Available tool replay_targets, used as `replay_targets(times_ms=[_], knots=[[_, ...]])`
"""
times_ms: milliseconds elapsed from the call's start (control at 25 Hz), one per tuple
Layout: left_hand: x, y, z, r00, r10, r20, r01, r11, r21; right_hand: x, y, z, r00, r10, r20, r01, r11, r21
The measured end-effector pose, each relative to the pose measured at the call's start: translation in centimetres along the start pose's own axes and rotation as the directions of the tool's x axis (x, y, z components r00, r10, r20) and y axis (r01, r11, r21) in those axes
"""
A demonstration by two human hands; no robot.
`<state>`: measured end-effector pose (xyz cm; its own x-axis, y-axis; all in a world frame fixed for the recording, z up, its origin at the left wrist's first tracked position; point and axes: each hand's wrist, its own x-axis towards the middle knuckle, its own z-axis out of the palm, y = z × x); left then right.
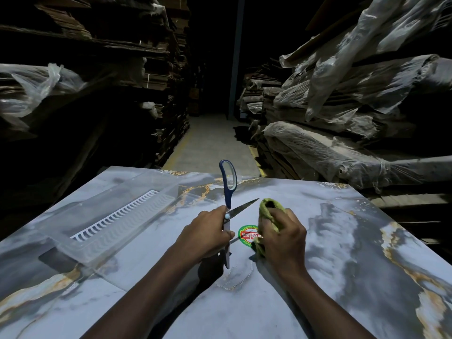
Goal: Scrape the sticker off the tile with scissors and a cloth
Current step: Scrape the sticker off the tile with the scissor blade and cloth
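Blade closing on the sticker

The left hand (208,234) is gripping the opened scissors (228,211) at the pivot; the sticker (247,235) is lying just right, on the tile (342,241), half under the right hand (281,237) clutching the cloth (267,211).

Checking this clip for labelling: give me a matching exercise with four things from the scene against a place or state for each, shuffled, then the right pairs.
Things:
1. scissors
2. cloth
3. sticker
4. clear plastic tray

Places or states:
A. bunched in the right hand
B. stuck on the tile, between the hands
C. lying on the tile's left part
D. open, held in the left hand

Pairs: 1-D, 2-A, 3-B, 4-C
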<state>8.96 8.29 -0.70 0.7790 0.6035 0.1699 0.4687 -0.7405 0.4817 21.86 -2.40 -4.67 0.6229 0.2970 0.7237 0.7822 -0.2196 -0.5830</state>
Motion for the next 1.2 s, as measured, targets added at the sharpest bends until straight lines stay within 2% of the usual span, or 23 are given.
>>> replay_targets(times_ms=[80,120,240,360,400,480,560,640,680,800,840,920,1000,1080,1160,1200], knots=[[0.1,-0.2,-0.1,1.000,0.014,0.006,-0.013,0.999,-0.031,-0.8,-0.4,0.3,0.980,-0.152,0.128,0.156,0.987,-0.025],[0.1,-0.2,-0.2,1.000,0.022,0.012,-0.021,0.999,-0.030,-0.7,-0.5,0.5,0.971,-0.168,0.168,0.182,0.981,-0.068],[0.3,-0.2,-0.2,0.999,0.027,0.025,-0.026,0.999,-0.039,0.2,0.0,1.1,0.986,-0.019,0.165,0.049,0.983,-0.180],[0.4,-0.3,-0.2,1.000,0.011,0.027,-0.010,0.998,-0.062,0.6,0.4,0.8,0.983,0.159,0.088,-0.150,0.983,-0.106],[0.4,-0.4,-0.2,1.000,0.007,0.024,-0.005,0.998,-0.070,0.7,0.4,0.6,0.989,0.135,0.053,-0.133,0.990,-0.048],[0.3,-0.4,-0.1,1.000,0.014,0.013,-0.013,0.997,-0.080,0.1,0.0,0.4,0.996,-0.049,0.073,0.050,0.999,-0.020],[0.3,-0.3,-0.1,0.999,0.030,0.021,-0.029,0.997,-0.065,-0.5,-0.2,0.6,0.971,-0.175,0.164,0.191,0.978,-0.083],[0.4,-0.3,-0.2,0.998,0.045,0.035,-0.043,0.998,-0.050,-0.2,-0.2,0.8,0.964,-0.180,0.194,0.215,0.960,-0.179],[0.5,-0.3,-0.3,0.998,0.048,0.037,-0.046,0.997,-0.054,0.0,0.0,1.0,0.972,-0.138,0.191,0.180,0.957,-0.227],[0.4,0.0,-0.3,0.998,0.055,0.039,-0.053,0.996,-0.067,0.9,0.4,0.7,0.984,0.151,0.098,-0.127,0.969,-0.214],[0.3,0.0,-0.3,0.998,0.058,0.034,-0.057,0.997,-0.052,0.9,0.6,0.6,0.984,0.174,0.043,-0.165,0.974,-0.156],[0.2,0.1,-0.3,0.998,0.054,0.023,-0.053,0.998,-0.036,0.6,0.5,0.4,0.994,0.105,-0.030,-0.107,0.990,-0.087],[0.2,-0.1,-0.2,0.999,0.048,0.022,-0.047,0.998,-0.047,0.2,0.3,0.4,0.998,0.054,-0.038,-0.056,0.996,-0.075],[0.2,-0.1,-0.2,0.998,0.048,0.029,-0.047,0.998,-0.036,0.5,0.5,0.3,0.983,0.163,-0.080,-0.164,0.986,-0.008],[0.3,-0.3,-0.1,0.999,0.037,0.035,-0.035,0.998,-0.054,1.6,0.9,0.1,0.904,0.393,-0.170,-0.367,0.915,0.166],[0.4,-0.4,-0.1,0.999,0.029,0.039,-0.026,0.997,-0.073,1.7,0.8,-0.2,0.893,0.407,-0.194,-0.361,0.903,0.232]])
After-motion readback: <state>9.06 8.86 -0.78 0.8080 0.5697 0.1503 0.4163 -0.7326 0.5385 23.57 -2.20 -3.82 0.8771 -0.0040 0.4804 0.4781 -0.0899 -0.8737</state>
